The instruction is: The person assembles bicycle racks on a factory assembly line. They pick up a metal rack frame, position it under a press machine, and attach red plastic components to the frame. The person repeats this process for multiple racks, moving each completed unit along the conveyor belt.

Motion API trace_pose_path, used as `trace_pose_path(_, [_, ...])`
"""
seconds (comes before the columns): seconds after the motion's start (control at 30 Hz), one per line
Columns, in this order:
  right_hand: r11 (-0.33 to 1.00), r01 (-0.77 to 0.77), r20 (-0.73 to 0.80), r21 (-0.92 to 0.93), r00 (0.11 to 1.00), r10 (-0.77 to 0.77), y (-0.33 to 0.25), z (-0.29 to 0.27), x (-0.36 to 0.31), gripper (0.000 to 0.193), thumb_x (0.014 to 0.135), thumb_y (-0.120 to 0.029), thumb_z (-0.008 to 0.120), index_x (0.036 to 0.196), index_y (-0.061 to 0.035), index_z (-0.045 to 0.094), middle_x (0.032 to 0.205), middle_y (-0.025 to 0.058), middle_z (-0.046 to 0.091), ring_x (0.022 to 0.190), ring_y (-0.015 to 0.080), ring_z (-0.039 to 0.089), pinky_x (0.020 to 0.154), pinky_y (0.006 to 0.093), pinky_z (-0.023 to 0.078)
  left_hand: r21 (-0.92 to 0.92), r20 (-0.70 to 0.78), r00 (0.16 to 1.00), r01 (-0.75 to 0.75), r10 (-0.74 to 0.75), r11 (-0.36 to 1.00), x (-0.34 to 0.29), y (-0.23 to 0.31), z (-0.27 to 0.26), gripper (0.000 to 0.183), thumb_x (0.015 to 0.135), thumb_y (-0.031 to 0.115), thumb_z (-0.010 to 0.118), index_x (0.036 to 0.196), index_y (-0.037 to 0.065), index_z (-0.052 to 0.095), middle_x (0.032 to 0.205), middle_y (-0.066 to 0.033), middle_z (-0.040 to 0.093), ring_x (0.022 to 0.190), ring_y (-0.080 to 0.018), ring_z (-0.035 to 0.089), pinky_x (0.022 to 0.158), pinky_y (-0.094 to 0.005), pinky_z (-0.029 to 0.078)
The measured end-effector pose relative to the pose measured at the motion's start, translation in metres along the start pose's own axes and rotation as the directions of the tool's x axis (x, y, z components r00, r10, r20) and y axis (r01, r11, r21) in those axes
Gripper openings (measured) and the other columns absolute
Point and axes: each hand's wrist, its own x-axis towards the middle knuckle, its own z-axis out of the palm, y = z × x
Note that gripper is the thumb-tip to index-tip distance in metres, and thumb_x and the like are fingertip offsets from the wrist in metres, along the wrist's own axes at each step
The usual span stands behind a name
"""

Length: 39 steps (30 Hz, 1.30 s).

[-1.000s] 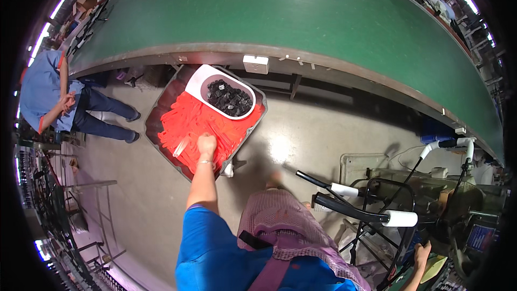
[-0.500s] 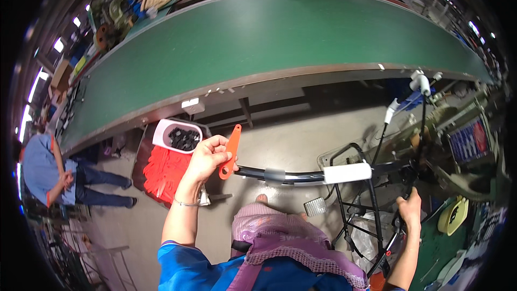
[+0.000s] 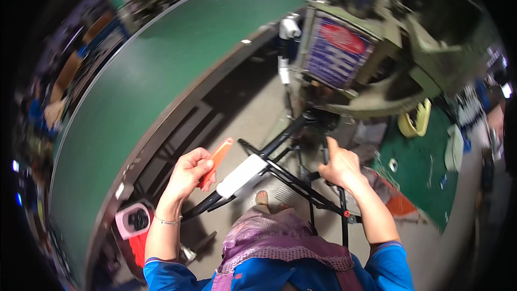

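My left hand (image 3: 188, 175) pinches a flat orange plastic strip (image 3: 217, 161), which tapers and has a hole at its upper end. Just beside it stands a black tubular frame (image 3: 285, 136), wrapped in a white sleeve (image 3: 241, 175) on one tube. My right hand (image 3: 343, 166) is closed round a dark upright bar of that frame, its fingertips partly hidden. White-covered ends (image 3: 290, 29) top the frame's far part.
A long green-topped bench (image 3: 134, 70) runs along the left. A heavy green machine (image 3: 398, 94) with a blue sign stands ahead right. Right lies a green surface (image 3: 420, 183) with a yellow basket (image 3: 416, 119). A pink container (image 3: 134, 221) of black parts sits lower left, by red pieces (image 3: 138, 248).
My view has swung to the right, bringing the machine and green surface nearer the middle. The orange strip stays in my left hand, now over the white sleeve's side. My right hand keeps its hold.
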Motion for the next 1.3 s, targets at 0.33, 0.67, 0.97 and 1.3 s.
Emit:
trace_pose_path(0.33, [0.996,-0.029,-0.011,0.088,0.999,0.030,-0.002,-0.001,-0.004,0.049,0.073,-0.016,0.062,0.112,0.0071,0.044,0.078,0.0266,0.064,0.082,0.0412,0.063,0.075,0.0459,0.049,0.190,0.487,0.873,-0.067,-0.034,0.980,0.157,0.038,0.096,0.016,0.095,0.014,0.053,0.084,0.002,0.056,0.056,-0.0067,0.059,0.038,-0.0090,0.044,0.038,-0.0230,0.034])
trace_pose_path(0.67, [0.988,-0.097,0.086,0.123,0.993,0.086,-0.007,-0.009,-0.001,0.038,0.074,-0.016,0.058,0.105,0.0014,0.043,0.076,0.0233,0.064,0.082,0.0411,0.063,0.074,0.0473,0.048,0.284,0.426,0.889,0.049,-0.171,0.958,0.178,0.036,0.112,0.017,0.094,0.011,0.052,0.081,0.001,0.055,0.055,-0.0095,0.059,0.031,-0.0090,0.039,0.032,-0.0247,0.028])
trace_pose_path(0.97, [0.987,-0.105,0.124,0.120,0.988,0.090,-0.002,-0.015,0.002,0.039,0.074,-0.017,0.058,0.106,-0.0002,0.043,0.081,0.0224,0.064,0.084,0.0409,0.063,0.075,0.0474,0.048,0.320,0.364,0.901,0.118,-0.237,0.940,0.172,0.048,0.117,0.017,0.094,0.012,0.052,0.081,0.002,0.055,0.053,-0.0076,0.058,0.031,-0.0081,0.038,0.031,-0.0250,0.026])
trace_pose_path(1.3, [0.990,-0.090,0.131,0.105,0.988,0.076,0.001,-0.014,0.002,0.042,0.073,-0.018,0.059,0.109,-0.0003,0.044,0.081,0.0217,0.065,0.084,0.0406,0.063,0.075,0.0467,0.048,0.293,0.382,0.889,0.141,-0.251,0.946,0.170,0.048,0.115,0.014,0.093,0.010,0.052,0.084,0.000,0.057,0.054,-0.0099,0.059,0.031,-0.0107,0.040,0.031,-0.0258,0.029])
